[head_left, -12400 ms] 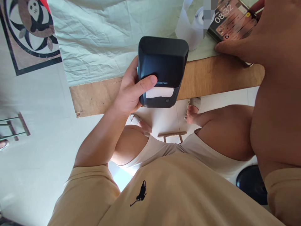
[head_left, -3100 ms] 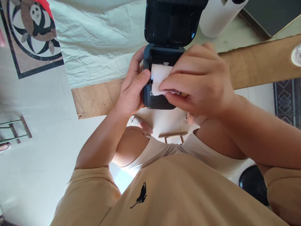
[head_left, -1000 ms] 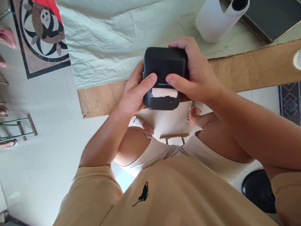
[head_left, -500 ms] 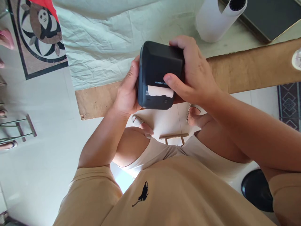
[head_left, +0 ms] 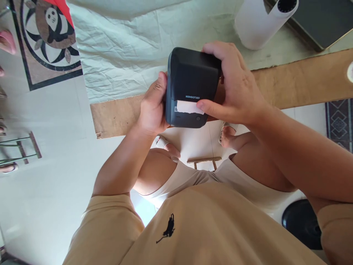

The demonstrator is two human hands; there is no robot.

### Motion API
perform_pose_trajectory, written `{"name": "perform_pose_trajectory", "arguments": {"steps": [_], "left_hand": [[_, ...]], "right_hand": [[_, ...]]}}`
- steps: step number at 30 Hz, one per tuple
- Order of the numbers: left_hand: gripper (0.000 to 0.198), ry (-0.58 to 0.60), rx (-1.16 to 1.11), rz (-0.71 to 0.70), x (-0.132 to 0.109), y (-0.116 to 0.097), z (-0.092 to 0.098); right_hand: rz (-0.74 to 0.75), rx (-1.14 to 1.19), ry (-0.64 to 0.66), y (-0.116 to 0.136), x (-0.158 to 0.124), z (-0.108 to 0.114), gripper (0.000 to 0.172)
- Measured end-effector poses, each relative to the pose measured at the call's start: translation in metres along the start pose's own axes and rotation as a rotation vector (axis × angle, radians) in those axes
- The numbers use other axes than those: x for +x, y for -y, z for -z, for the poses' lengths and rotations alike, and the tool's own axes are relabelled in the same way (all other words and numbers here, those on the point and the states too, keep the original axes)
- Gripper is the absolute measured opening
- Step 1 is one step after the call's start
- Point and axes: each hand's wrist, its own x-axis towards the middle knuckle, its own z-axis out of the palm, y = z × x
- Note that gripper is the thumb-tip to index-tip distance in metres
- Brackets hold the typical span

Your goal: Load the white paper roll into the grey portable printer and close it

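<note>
printer [head_left: 193, 75] gripped by left hand [head_left: 153, 106], right hand [head_left: 241, 88]; right thumb [head_left: 211, 108] shifted onto paper [head_left: 186, 106]

One bare left hand [head_left: 153, 106], one bare right hand [head_left: 241, 88] — between their fingers, one black plastic printer [head_left: 194, 75], one white paper strip [head_left: 187, 106]; past the right fingers, one white paper roll [head_left: 253, 31], one flat black slab [head_left: 325, 22].

Tan shirt [head_left: 209, 224], pale shorts [head_left: 179, 180]

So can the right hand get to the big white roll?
Probably yes: the white roll is just beyond the right hand, with nothing visible between, though that hand is on the black printer.
</note>
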Motion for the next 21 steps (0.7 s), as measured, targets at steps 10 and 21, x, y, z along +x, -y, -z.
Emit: {"name": "perform_pose_trajectory", "arguments": {"steps": [10,21], "left_hand": [[0.043,0.024,0.077,-0.068,-0.002,-0.006,-0.010],[0.040,0.071,0.119,-0.052,-0.002,-0.006,-0.005]], "right_hand": [[-0.052,-0.092,-0.029,0.008,-0.002,0.009,0.079],[-0.180,-0.005,-0.271,0.033,0.007,0.036,0.036]]}}
